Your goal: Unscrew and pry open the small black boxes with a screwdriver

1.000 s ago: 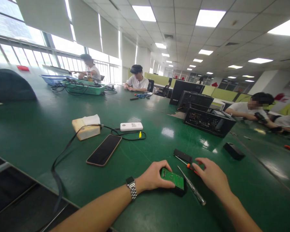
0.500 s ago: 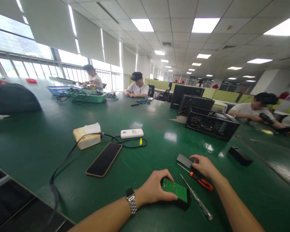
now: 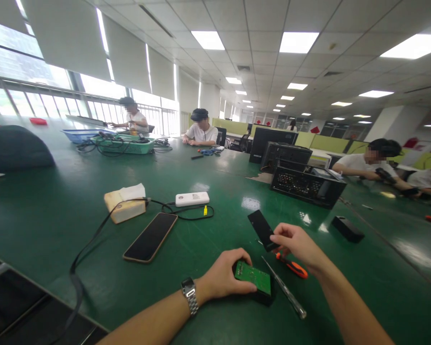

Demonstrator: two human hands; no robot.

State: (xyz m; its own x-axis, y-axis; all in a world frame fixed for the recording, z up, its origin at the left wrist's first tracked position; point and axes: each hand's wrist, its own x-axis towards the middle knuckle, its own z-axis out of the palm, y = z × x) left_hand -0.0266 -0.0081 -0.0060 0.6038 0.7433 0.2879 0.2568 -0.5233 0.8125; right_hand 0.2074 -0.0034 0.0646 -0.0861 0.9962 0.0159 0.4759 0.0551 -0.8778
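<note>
**Near counter point(image 3: 75, 201) edge: cover point(image 3: 261, 229) held beyond and right of case point(image 3: 264, 298)**

Close to the wearer, the left hand point(image 3: 222, 280) is closed around the small black case and presses it flat, green circuit board point(image 3: 253, 278) facing up. The right hand point(image 3: 298, 242) pinches the thin black cover by its lower end, clear of the counter, long axis tilted up and leftward. The cover sits just beyond the case. An orange-handled screwdriver point(image 3: 292, 267) lies beneath the right hand.

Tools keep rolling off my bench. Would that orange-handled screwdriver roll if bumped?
Likely: the orange-handled screwdriver has a round-looking handle and lies loose on the glossy green table, so a sideways bump could roll it. It looks small and slim, so it is probably light and stiff.
</note>
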